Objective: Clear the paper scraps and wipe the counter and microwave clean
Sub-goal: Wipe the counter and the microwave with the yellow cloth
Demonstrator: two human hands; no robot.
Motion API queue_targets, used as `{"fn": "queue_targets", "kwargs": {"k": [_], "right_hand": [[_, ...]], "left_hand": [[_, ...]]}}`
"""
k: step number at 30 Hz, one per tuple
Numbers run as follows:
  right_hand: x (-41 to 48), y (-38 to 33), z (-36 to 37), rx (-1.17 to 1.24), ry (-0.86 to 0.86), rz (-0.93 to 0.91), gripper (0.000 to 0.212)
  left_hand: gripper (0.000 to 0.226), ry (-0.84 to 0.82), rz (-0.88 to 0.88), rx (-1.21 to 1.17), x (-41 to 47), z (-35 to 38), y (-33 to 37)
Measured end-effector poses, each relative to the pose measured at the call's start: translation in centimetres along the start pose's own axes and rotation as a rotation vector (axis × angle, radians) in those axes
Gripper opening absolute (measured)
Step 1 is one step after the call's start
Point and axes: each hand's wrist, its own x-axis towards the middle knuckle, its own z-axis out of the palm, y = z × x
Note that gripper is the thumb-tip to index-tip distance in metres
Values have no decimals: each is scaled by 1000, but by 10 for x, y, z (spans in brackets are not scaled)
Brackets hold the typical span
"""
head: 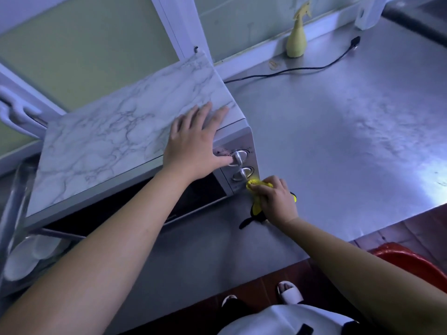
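Note:
A microwave (116, 141) with a marble-patterned top stands at the left of the steel counter (338, 131). My left hand (193, 143) lies flat on its front right top corner, fingers spread, thumb by the upper knob (238, 157). My right hand (275, 200) grips a yellow and black cloth (256, 206) and presses it against the microwave's lower right front corner, below the second knob (240, 174). I see no paper scraps.
A yellow spray bottle (297, 37) stands at the back wall. The microwave's black power cord (302, 68) runs unplugged across the counter's rear. A red bin (416, 262) sits on the floor at right. White dishes (26, 257) rest in a rack at left.

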Motion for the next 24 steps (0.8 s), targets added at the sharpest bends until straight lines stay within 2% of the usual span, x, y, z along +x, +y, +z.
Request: {"fn": "queue_targets", "kwargs": {"k": [4,6,10,14,18,21,24], "right_hand": [[-9,-18,-11,137,63,119,29],[-23,-36,-18,194,147,150,26],[-44,-89,-31,229,313,66,27],[-25,-139,-37,116,576,-32,31],[9,-153,-20,-16,775,-21,32],[8,-135,12,-117,842,-6,23],[-4,-116,45,-135,839,137,18]], "left_hand": [[104,-19,29,-2,1,-1,-2],[93,-27,34,-43,2,-2,-3],[72,-122,35,-166,9,-4,-8],[61,-215,62,-368,15,-8,-17],[65,-158,83,-509,11,-10,-21],[53,-81,118,-525,7,-6,-19],[44,-58,140,-507,7,-2,-17]]}}
